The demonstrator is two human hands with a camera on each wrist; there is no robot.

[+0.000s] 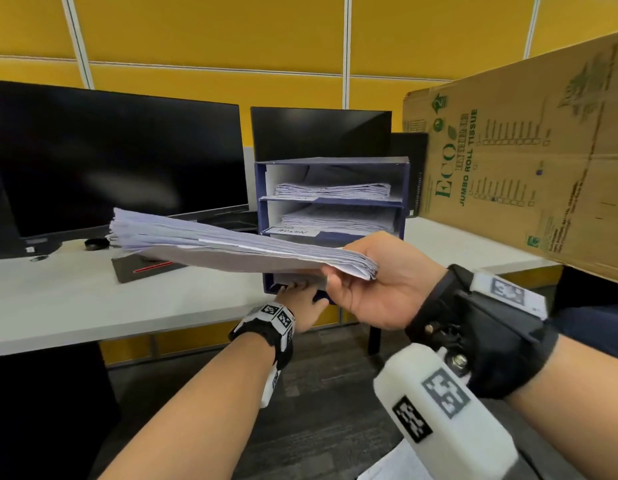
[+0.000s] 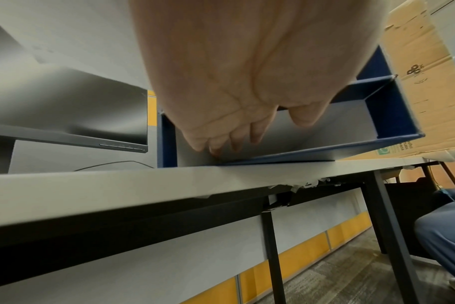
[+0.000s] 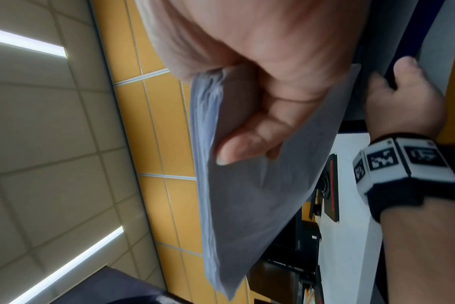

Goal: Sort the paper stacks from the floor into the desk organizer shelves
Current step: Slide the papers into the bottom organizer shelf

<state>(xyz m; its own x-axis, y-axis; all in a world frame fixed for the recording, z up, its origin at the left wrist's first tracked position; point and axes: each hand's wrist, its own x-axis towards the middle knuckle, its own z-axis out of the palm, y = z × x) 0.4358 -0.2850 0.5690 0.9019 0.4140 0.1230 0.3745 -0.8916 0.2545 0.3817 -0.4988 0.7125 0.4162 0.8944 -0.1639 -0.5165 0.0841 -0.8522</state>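
Now: right hand (image 1: 377,282) pinches a paper stack (image 1: 210,244) by one corner, held level in front of the organizer (image 1: 403,209) | left hand (image 1: 300,299) fingers straight, reaching into its bottom shelf | upper two shelves hold papers | organizer on desk (image 1: 58,299).
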